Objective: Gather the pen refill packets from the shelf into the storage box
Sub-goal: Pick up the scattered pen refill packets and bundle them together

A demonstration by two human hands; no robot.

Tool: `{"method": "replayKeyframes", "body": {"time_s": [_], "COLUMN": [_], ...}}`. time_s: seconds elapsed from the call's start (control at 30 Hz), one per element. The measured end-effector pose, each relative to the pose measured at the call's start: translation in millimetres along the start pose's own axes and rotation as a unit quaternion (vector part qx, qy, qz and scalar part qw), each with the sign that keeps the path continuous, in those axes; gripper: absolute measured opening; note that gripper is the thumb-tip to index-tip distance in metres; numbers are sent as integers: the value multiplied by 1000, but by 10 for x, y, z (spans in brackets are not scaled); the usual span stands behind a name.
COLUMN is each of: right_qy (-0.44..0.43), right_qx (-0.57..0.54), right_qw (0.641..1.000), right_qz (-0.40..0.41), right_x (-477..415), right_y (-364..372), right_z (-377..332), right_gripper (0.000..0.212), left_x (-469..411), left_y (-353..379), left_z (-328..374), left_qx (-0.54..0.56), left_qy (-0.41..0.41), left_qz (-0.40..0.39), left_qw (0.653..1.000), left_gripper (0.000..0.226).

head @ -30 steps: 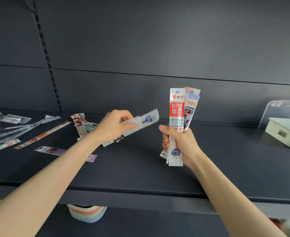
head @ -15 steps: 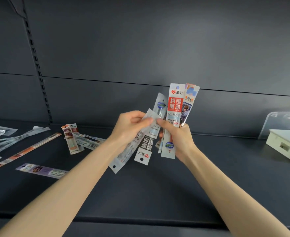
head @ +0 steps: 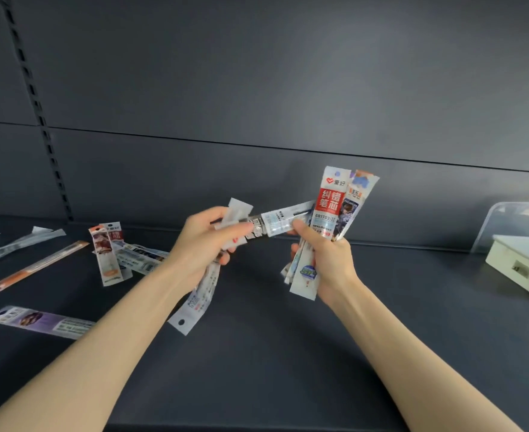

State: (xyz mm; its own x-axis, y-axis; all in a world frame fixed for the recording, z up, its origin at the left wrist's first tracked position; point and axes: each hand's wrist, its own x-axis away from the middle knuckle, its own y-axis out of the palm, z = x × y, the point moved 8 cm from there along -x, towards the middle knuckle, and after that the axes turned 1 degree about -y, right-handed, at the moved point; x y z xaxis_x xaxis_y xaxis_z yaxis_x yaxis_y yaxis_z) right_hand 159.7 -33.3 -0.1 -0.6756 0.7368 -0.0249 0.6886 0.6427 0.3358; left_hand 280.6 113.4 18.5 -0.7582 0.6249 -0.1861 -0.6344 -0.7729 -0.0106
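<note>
The left hand [head: 207,244] grips a few packets [head: 275,221], the top ones lying sideways, tips reaching the right hand [head: 328,263], which clutches an upright bundle [head: 331,204]. The storage box [head: 518,263] sits well right of that nearer hand; loose packets [head: 107,254] lie left on the shelf [head: 288,353].

Ahead of me: dark grey back panel [head: 257,73], matte, filling most of the view. A horizontal seam [head: 257,146] runs across it, roughly mid-height. On my left, a slotted upright [head: 38,104] with a column of small slots looks slanted, likely from the wide lens. Far right, a clear plastic sheet [head: 512,218] leans near the panel. It's possibly a lid, too washed out to confirm.
</note>
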Motion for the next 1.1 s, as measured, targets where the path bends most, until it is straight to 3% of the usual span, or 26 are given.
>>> {"method": "replayKeyframes", "body": {"time_s": [0.1, 0.2, 0.3, 0.37, 0.5, 0.57, 0.77, 0.93, 1.1], "right_qy": [-3, -49, -132, -160, -115, -93, -9, 51, 85], "right_qx": [59, 81, 144, 215, 344, 340, 283, 195, 153], "right_qw": [997, 995, 979, 959, 920, 918, 922, 918, 931], "right_qz": [-42, -35, -60, -96, -149, -183, -262, -341, -321], "right_x": [60, 92, 146, 161, 149, 192, 315, 431, 398], "right_y": [101, 107, 170, 242, 287, 314, 431, 538, 458], "right_z": [-22, -139, -285, -290, -165, -164, -42, 35, 40], "right_gripper": [7, 17, 14, 11, 15, 10, 13, 39, 19], "left_x": [-29, -32, 4, 23, 72, 78, 59, 111, 106], "left_y": [-153, -246, -179, -152, -122, -144, -317, -214, -280], "left_z": [39, 49, 57, 66, 117, 168, 298, 336, 367], "left_qx": [61, 49, 0, -34, -65, -47, 16, -7, -1], "left_qy": [-5, -20, -45, -51, -42, -22, 44, 85, 99], "left_qz": [24, 26, -26, -54, -111, -108, 1, 31, 46], "left_qw": [998, 998, 999, 997, 991, 993, 999, 996, 994], "left_gripper": [2, 9, 20, 16, 17, 11, 15, 13, 13]}}
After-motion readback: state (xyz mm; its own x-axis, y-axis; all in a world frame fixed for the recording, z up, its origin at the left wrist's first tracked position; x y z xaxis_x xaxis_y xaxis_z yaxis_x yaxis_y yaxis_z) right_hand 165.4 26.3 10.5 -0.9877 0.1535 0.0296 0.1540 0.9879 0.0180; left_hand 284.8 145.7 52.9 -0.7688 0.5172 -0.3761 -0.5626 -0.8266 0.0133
